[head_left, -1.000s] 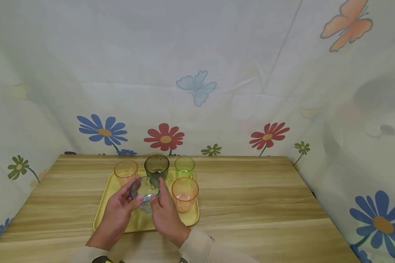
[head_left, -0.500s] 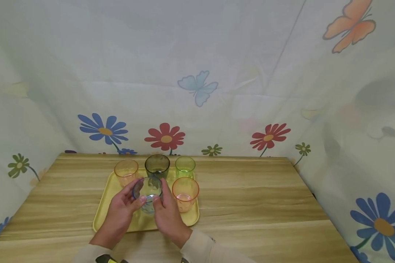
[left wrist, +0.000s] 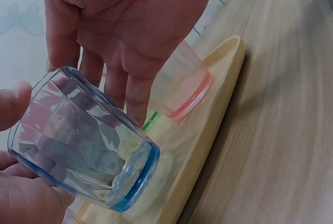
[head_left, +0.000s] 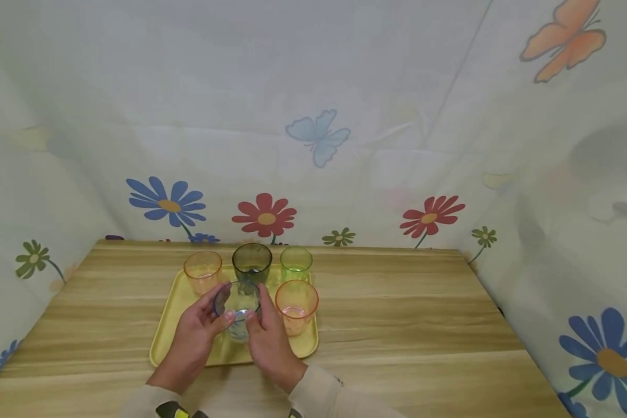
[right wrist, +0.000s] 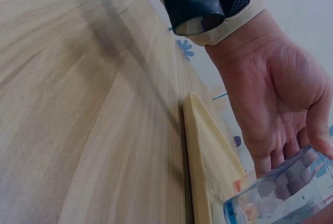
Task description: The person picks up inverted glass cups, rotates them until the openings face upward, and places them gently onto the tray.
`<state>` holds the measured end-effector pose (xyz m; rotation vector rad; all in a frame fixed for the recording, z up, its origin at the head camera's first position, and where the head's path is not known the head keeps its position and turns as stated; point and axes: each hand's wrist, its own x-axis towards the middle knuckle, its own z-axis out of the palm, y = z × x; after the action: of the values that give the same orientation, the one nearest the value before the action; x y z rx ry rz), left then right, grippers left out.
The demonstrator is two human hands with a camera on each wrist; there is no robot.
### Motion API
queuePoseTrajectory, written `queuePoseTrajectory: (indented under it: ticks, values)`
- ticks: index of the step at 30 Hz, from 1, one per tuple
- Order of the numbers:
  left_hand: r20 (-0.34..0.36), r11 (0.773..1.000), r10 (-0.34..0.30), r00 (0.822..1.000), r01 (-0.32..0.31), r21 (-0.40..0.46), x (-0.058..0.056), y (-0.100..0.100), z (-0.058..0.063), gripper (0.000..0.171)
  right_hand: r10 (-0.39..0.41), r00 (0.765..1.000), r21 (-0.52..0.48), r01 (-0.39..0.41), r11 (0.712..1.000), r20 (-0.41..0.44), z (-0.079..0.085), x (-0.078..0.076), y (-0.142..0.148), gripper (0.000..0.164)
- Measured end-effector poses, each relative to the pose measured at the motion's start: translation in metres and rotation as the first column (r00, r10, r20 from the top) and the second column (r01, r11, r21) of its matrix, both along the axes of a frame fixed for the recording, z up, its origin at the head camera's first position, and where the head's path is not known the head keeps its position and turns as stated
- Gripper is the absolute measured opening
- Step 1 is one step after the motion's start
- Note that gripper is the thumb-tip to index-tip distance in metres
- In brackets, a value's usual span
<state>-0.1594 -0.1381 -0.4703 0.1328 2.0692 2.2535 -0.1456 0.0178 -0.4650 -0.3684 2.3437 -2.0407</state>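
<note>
My left hand [head_left: 195, 331] and right hand [head_left: 271, 339] together hold a clear tumbler with a blue tint [head_left: 238, 330], one hand on each side. Both thumbs lie on its near side, while the fingers go round the sides. In the left wrist view the faceted tumbler [left wrist: 86, 138] shows a thick blue base, held above the tray; my right hand [left wrist: 125, 31] is across from the camera. The right wrist view has the left palm [right wrist: 281, 88] against the tumbler [right wrist: 286, 187]. Beneath is a yellow tray [head_left: 162, 342].
Around the held tumbler on the tray stand an orange tumbler [head_left: 202, 278], a dark grey one [head_left: 252, 264], a green one [head_left: 296, 264] and a pink-orange one [head_left: 296, 307]. The wooden table [head_left: 397, 325] extends right, backed by a flower-printed curtain [head_left: 371, 87].
Both hands and the blue-tinted tumbler have shifted slightly to the right over the tray. The grip looks the same, and the other tumblers keep their places. The head view has moved a little.
</note>
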Motion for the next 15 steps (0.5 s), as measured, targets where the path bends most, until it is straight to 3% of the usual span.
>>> queuePoseTrajectory:
  ticks: [9, 15]
  values:
    - [0.034, 0.999, -0.035, 0.999, 0.037, -0.038, -0.0074, 0.0016, 0.0007, 0.066, 0.005, 1.0, -0.044, -0.004, 0.999, 0.015, -0.0025, -0.0042, 0.0037, 0.06]
    - [0.039, 0.998, -0.021, 0.999, 0.023, -0.054, -0.0087, 0.0016, -0.0051, 0.068, -0.016, 1.0, 0.034, 0.015, 0.999, 0.027, -0.0065, -0.0047, 0.0029, 0.062]
